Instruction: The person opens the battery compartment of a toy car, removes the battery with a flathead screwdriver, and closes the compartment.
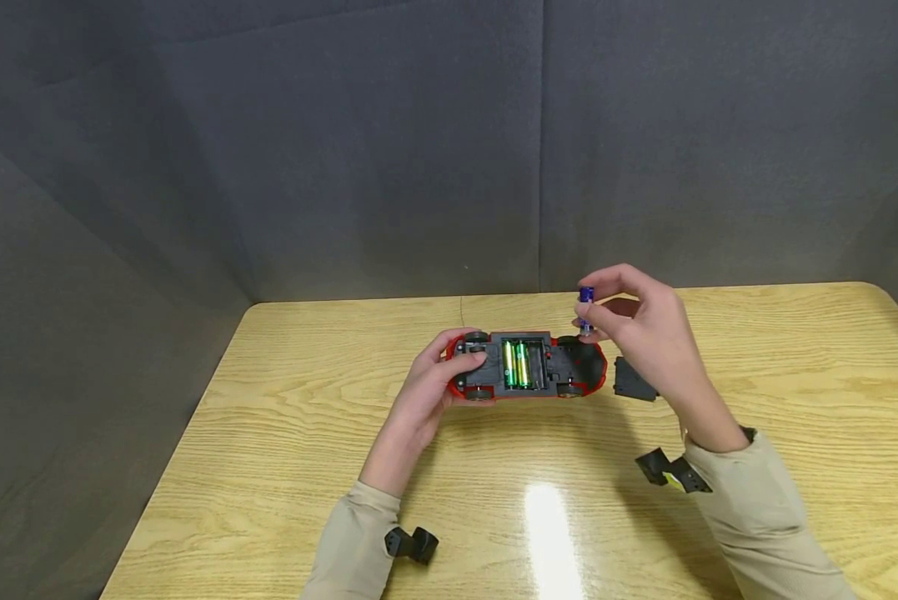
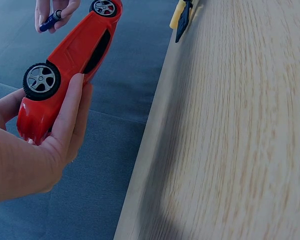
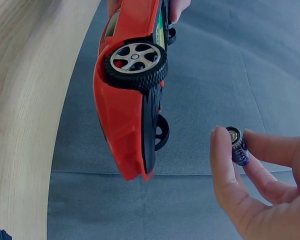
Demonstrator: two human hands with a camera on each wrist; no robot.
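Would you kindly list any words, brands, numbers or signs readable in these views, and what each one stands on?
No text can be read in any view.
Blue cylindrical battery pinched in the right hand: label print too blurred to read.
Two green batteries in the upturned red plastic toy car held by the left hand: markings too small to read.
Black plastic cover on the wooden table: no marking visible.
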